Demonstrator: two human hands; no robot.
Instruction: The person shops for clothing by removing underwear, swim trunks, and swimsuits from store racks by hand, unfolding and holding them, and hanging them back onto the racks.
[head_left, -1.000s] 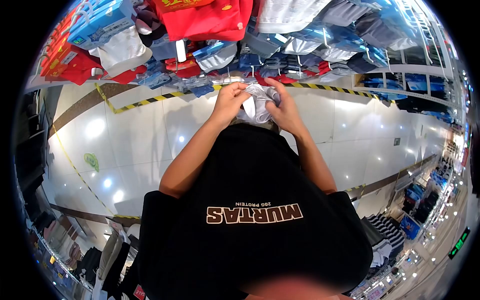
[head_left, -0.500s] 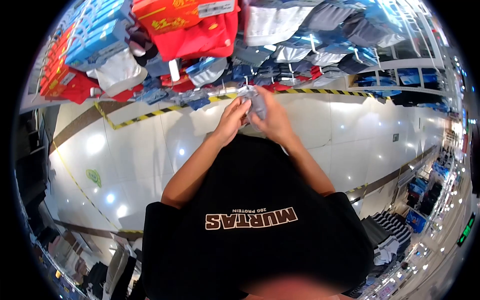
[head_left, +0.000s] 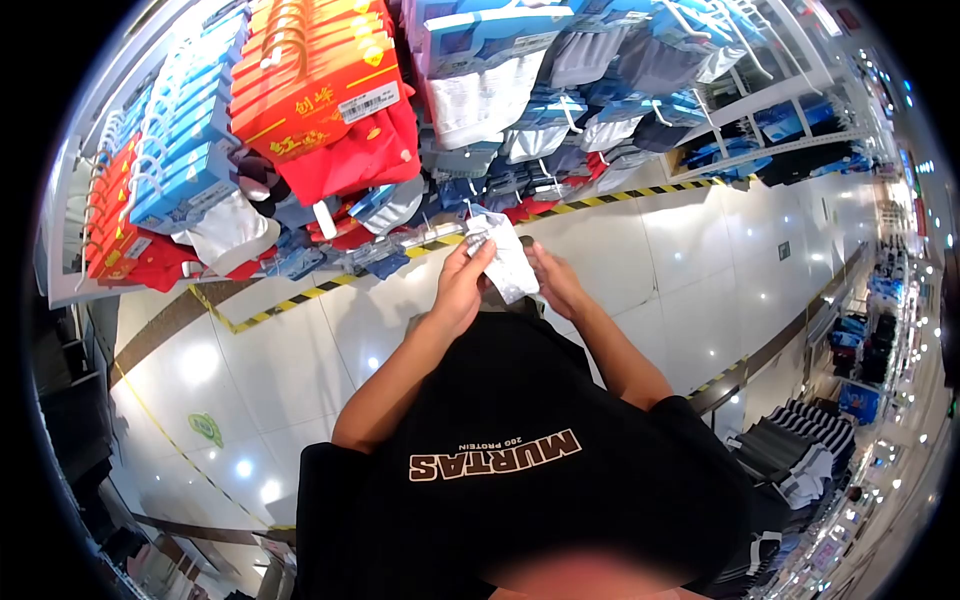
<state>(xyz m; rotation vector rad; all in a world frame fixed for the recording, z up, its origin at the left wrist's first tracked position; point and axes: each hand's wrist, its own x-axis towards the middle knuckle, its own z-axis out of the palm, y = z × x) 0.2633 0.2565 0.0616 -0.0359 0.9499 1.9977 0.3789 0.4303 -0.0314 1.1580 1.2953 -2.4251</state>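
Note:
A white garment with a grey pattern, which looks like a pair of socks (head_left: 508, 268), hangs between my hands in front of my chest. Its upper end shows a bit of blue, like a card. My left hand (head_left: 463, 285) is closed on its left side, thumb across the front. At the right edge, the fingers of my right hand (head_left: 557, 280) are curled and closed on the fabric; their tips are partly hidden. Just beyond my hands hang the lower rows of packaged socks (head_left: 460, 192) on the rack.
Hooks of red packs (head_left: 315, 110), blue packs (head_left: 190, 185) and white socks (head_left: 485, 100) project toward me from the rack. Yellow-black tape (head_left: 330, 290) marks the floor along its base. Folded striped clothes (head_left: 815, 430) lie behind me on the right.
The socks have gone from a bunched grey bundle to a flatter white face turned up. My right hand has moved lower along the edge. My view has shifted and tilted, showing more rack.

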